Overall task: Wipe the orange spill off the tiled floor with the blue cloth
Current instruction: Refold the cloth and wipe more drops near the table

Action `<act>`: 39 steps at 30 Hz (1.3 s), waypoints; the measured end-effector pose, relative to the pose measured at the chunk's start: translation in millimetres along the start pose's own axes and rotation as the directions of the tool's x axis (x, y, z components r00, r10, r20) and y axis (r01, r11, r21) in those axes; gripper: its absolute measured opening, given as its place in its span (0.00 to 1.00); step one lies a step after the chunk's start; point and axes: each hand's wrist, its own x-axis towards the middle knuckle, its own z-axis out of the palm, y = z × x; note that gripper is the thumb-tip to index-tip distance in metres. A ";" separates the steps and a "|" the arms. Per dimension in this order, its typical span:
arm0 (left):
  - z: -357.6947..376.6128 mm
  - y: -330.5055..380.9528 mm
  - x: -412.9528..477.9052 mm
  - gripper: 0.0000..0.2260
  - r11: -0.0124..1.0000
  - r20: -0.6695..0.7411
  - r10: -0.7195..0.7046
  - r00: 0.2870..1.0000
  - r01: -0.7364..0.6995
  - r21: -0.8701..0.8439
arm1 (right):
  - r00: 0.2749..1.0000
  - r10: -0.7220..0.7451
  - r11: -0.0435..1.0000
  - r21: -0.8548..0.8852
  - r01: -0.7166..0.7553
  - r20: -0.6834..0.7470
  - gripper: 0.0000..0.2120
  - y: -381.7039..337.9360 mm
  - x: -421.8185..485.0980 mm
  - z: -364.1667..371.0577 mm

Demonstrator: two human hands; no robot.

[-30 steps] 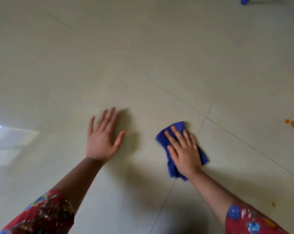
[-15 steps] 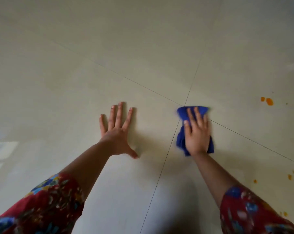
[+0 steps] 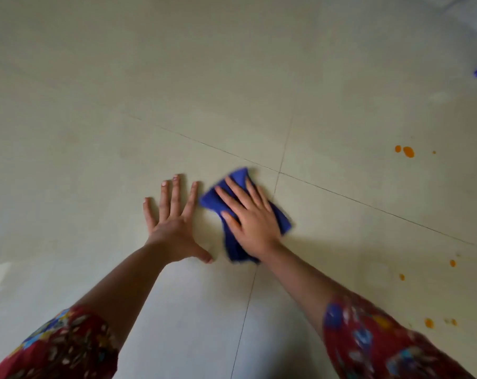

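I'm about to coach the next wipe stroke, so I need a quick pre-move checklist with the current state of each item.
1. Cloth under the wiping hand: ok. The right hand lies flat on the blue cloth, pressing it to the tiled floor.
2. Bracing hand clear of the cloth: ok. The left hand is spread on the floor beside it, not touching.
3. Cloth on the spill: not ok. The largest orange drops lie well to the right of the cloth, untouched.
4. Smaller orange spots near the right forearm: not ok, still there.
5. Path to the drops free of objects: ok, bare tile.
6. Cloth clean underneath: cannot tell.
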 end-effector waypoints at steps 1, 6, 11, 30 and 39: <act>1.3 1.0 -0.7 0.71 1.000 -0.010 0.011 1.000 -0.011 -0.023 | 1.000 0.023 1.000 -0.014 -0.023 -0.001 0.23 21.6 -31.5 -2.5; -5.3 -1.9 -3.1 0.71 1.000 -0.055 0.003 0.998 -0.003 -0.002 | 0.797 0.600 0.800 0.038 -0.599 -0.073 0.27 89.1 -76.0 -11.9; -3.5 3.0 2.7 0.71 0.999 -0.065 0.023 0.998 -0.020 0.032 | 0.922 0.387 0.920 -0.060 -0.387 -0.018 0.26 68.7 -90.8 -10.9; 168.3 208.4 -73.0 0.41 0.972 -0.109 0.236 0.966 -0.234 0.026 | 0.843 0.098 0.985 -0.175 -0.005 0.529 0.31 182.1 -257.5 -74.6; 183.4 252.5 -67.1 0.39 0.982 -0.180 0.190 0.965 -0.190 0.014 | 0.982 0.175 0.983 -0.044 -0.178 -0.065 0.26 162.7 -291.5 -23.7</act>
